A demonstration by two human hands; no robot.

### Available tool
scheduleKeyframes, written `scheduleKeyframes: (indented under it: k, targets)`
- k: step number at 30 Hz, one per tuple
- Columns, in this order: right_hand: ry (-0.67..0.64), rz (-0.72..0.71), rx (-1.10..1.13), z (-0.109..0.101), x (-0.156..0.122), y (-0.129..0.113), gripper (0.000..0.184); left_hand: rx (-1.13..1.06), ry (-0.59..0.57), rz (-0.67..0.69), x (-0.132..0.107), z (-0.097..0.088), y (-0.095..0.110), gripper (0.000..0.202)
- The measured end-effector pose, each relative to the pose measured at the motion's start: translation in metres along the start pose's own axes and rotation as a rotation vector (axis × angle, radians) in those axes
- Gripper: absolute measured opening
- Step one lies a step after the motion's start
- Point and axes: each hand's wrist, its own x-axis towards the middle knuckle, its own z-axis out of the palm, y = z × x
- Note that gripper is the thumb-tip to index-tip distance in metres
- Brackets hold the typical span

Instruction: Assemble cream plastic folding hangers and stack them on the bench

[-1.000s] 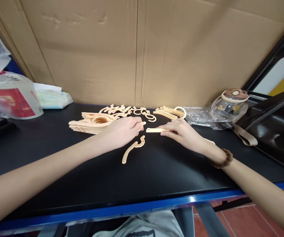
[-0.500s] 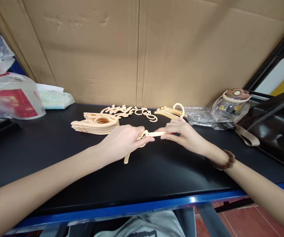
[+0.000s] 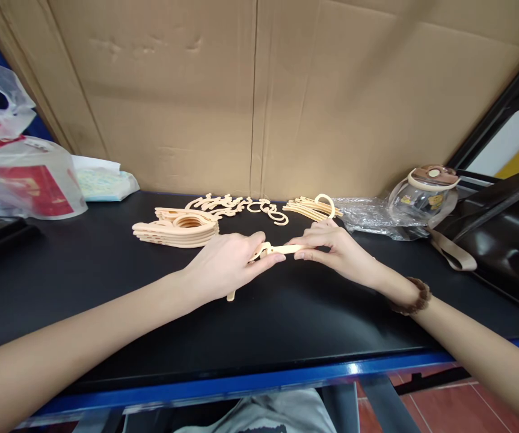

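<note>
Item: I am gripping the curved piece (image 3: 231,294) in left hand (image 3: 223,270) fingers and the flat strip (image 3: 286,248) in right hand (image 3: 338,254) fingers, mating their ends above the desk (image 3: 106,282); careful alignment needed.

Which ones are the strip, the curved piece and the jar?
strip (image 3: 288,248), head view, on its bare middle stretch.
curved piece (image 3: 230,296), head view, on its lower tip.
jar (image 3: 417,197), head view, on its clear body below the lid.
</note>
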Motion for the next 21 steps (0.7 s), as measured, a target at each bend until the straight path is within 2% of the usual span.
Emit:
scheduleKeyframes:
  k: [4,7,13,17,21]
  targets:
    - [0.015,0.006,0.006,0.0002,-0.0003,0.0018,0.029,-0.017,-0.047,-0.004,0.0024,-0.0007,0.0004,0.033]
    - [0.021,0.006,0.015,0.0001,-0.0007,0.0025,0.028,-0.003,-0.059,0.043,0.0045,-0.0005,-0.0004,0.027]
    - [0.015,0.012,0.007,-0.0016,-0.0011,0.0015,0.028,0.090,0.021,0.060,0.0040,0.0035,-0.0019,0.038]
    - [0.002,0.027,0.002,-0.0034,-0.0015,-0.0001,0.031,0.094,0.001,0.053,0.0028,0.0044,-0.0026,0.046]
    - [-0.005,0.026,0.004,-0.0036,-0.0018,-0.0005,0.033,0.088,-0.036,0.054,0.0017,0.0031,-0.0008,0.044]
